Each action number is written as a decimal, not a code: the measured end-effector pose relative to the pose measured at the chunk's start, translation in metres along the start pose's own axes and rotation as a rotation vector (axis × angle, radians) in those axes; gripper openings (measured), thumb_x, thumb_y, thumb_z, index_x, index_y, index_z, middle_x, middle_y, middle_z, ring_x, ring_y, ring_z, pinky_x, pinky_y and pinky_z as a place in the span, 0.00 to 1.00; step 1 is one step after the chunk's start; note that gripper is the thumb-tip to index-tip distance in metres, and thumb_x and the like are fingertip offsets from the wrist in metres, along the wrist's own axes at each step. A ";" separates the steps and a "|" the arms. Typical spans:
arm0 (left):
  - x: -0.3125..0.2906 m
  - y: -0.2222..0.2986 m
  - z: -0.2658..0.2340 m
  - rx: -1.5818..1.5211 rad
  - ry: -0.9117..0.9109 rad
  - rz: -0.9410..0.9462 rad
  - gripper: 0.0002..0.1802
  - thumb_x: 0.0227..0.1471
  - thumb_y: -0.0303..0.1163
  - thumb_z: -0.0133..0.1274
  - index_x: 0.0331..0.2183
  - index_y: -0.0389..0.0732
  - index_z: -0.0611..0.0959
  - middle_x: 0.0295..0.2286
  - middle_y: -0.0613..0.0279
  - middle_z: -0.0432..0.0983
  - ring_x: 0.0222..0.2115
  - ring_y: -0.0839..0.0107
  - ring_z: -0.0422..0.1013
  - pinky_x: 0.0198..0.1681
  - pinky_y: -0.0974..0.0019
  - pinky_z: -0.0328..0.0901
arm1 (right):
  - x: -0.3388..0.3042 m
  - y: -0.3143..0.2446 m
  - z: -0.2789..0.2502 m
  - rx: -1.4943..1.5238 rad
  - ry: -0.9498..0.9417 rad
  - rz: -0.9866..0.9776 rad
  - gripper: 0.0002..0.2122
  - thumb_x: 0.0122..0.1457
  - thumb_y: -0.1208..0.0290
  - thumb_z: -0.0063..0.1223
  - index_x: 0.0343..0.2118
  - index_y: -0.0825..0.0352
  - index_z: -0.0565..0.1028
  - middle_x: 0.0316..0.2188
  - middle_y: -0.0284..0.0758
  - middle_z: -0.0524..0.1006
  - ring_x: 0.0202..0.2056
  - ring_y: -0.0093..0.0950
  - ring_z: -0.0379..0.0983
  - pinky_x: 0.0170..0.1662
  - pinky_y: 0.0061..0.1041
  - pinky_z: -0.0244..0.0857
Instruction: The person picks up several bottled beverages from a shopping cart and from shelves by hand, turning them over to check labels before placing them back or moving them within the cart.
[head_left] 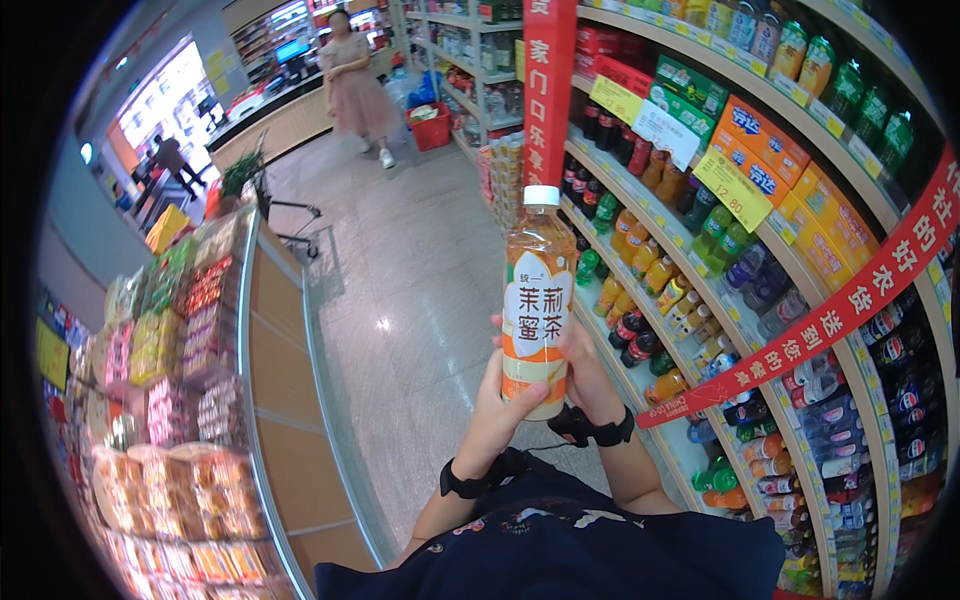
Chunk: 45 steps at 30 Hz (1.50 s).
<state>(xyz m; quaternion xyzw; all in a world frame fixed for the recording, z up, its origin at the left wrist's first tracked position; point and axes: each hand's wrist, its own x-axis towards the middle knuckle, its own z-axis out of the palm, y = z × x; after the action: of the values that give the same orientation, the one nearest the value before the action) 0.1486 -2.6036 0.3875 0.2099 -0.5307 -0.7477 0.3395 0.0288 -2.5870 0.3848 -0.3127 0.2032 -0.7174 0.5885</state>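
A clear plastic bottle of amber tea stands upright in front of me, with a white cap and an orange and white label facing me. Around its lower left side my left hand is closed, the thumb lying across the label's lower part. My right hand wraps the bottle's right side, its far fingers hidden behind the bottle. Both wrists wear black bands.
Drink shelves curve along the right, crossed by a red printed strip. A display stand of packaged snacks is at left. Along the aisle floor are a cart, a red basket and a standing person.
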 end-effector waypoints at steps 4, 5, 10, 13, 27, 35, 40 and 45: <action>0.067 -0.014 0.020 -0.019 0.059 0.014 0.29 0.41 0.35 0.49 0.44 0.35 0.59 0.39 0.59 0.62 0.40 0.73 0.60 0.43 0.70 0.55 | 0.033 -0.029 -0.044 -0.287 0.189 -0.082 0.20 0.46 0.70 0.46 0.42 0.71 0.59 0.37 0.36 0.67 0.38 0.23 0.64 0.42 0.20 0.58; 0.084 -0.018 0.022 -0.022 0.039 -0.001 0.29 0.41 0.35 0.49 0.44 0.35 0.59 0.39 0.59 0.62 0.40 0.73 0.60 0.43 0.70 0.55 | 0.043 -0.039 -0.052 -0.235 0.217 -0.073 0.19 0.45 0.72 0.47 0.42 0.70 0.60 0.36 0.34 0.67 0.36 0.21 0.65 0.41 0.19 0.58; 0.173 -0.038 0.023 0.006 -0.014 -0.092 0.28 0.39 0.28 0.51 0.44 0.35 0.59 0.38 0.59 0.63 0.38 0.73 0.61 0.42 0.70 0.57 | 0.095 -0.069 -0.110 -0.268 0.266 -0.078 0.19 0.44 0.72 0.48 0.41 0.71 0.61 0.35 0.34 0.68 0.36 0.21 0.65 0.40 0.19 0.59; 0.229 -0.048 0.025 -0.046 -0.055 -0.094 0.28 0.40 0.29 0.50 0.44 0.35 0.59 0.38 0.59 0.63 0.38 0.73 0.61 0.42 0.70 0.57 | 0.131 -0.086 -0.142 -0.322 0.305 -0.116 0.21 0.45 0.71 0.48 0.42 0.70 0.60 0.36 0.34 0.67 0.37 0.21 0.64 0.40 0.19 0.58; 0.428 -0.057 -0.008 -0.401 -0.540 -0.276 0.34 0.42 0.51 0.43 0.44 0.34 0.60 0.37 0.49 0.65 0.37 0.63 0.65 0.43 0.63 0.58 | 0.302 -0.168 -0.247 -0.132 0.006 -0.024 0.26 0.45 0.59 0.46 0.43 0.73 0.58 0.34 0.42 0.68 0.36 0.29 0.67 0.37 0.22 0.64; 0.481 -0.057 -0.032 0.061 -0.031 -0.074 0.31 0.34 0.34 0.56 0.41 0.33 0.64 0.33 0.57 0.67 0.33 0.73 0.66 0.37 0.71 0.61 | 0.392 -0.140 -0.294 -0.403 0.083 -0.116 0.26 0.44 0.56 0.49 0.40 0.73 0.60 0.33 0.40 0.69 0.34 0.29 0.68 0.38 0.26 0.62; 0.527 -0.061 -0.051 -0.414 -0.215 -0.135 0.37 0.35 0.43 0.53 0.43 0.30 0.60 0.37 0.47 0.64 0.34 0.61 0.67 0.38 0.64 0.62 | 0.456 -0.140 -0.303 -0.129 -0.145 0.171 0.26 0.46 0.53 0.43 0.40 0.72 0.60 0.30 0.46 0.69 0.30 0.31 0.70 0.29 0.24 0.67; 0.590 -0.049 -0.079 -0.336 -0.159 -0.071 0.34 0.40 0.44 0.48 0.43 0.29 0.59 0.39 0.44 0.63 0.37 0.59 0.65 0.40 0.63 0.61 | 0.536 -0.129 -0.324 -0.057 -0.126 0.298 0.24 0.48 0.53 0.39 0.39 0.70 0.61 0.30 0.44 0.70 0.29 0.31 0.70 0.28 0.24 0.67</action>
<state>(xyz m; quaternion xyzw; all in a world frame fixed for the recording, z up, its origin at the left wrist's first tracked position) -0.2144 -3.0759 0.3420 0.1093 -0.4159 -0.8515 0.3001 -0.3470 -3.1030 0.3484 -0.3398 0.2305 -0.5950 0.6909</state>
